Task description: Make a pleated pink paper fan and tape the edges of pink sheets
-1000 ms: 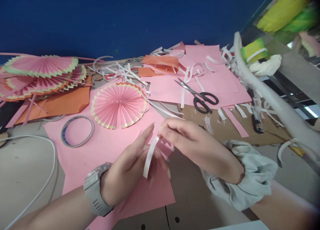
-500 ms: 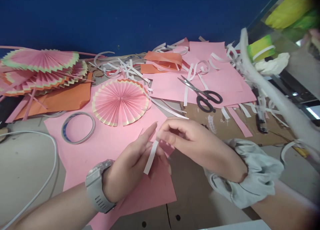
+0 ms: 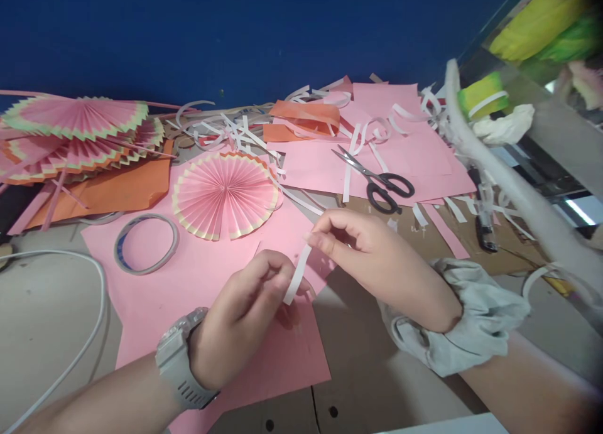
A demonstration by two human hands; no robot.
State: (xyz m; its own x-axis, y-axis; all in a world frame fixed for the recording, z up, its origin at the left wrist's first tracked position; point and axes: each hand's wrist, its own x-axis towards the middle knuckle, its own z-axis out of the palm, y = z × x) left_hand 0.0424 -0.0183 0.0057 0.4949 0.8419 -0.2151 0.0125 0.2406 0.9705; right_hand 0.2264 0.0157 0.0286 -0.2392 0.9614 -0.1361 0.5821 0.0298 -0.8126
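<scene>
A short white strip [image 3: 298, 276] hangs slanted between my hands over a large pink sheet [image 3: 202, 296]. My right hand [image 3: 358, 249] pinches its upper end between thumb and index finger. Beside the strip's lower part is my left hand [image 3: 249, 308], its thumb and index finger drawn together and the other fingers reaching behind the strip. Whatever the left fingertips may hold is hidden. Just beyond the hands lies a pleated pink paper rosette [image 3: 226, 195] with a cream and orange rim. A roll of tape [image 3: 175, 242] rests on the sheet to its left.
Black-handled scissors [image 3: 377, 176] lie partly open on pink paper at the back right. Several pleated rosettes [image 3: 78, 117] are piled at the left over orange paper [image 3: 136, 189]. White paper strips clutter the back. A white cable [image 3: 104, 289] curves along the left.
My left fingers, stretched out before, have curled in and drawn together beside the strip. My right hand has moved slightly right and up, still pinching the strip.
</scene>
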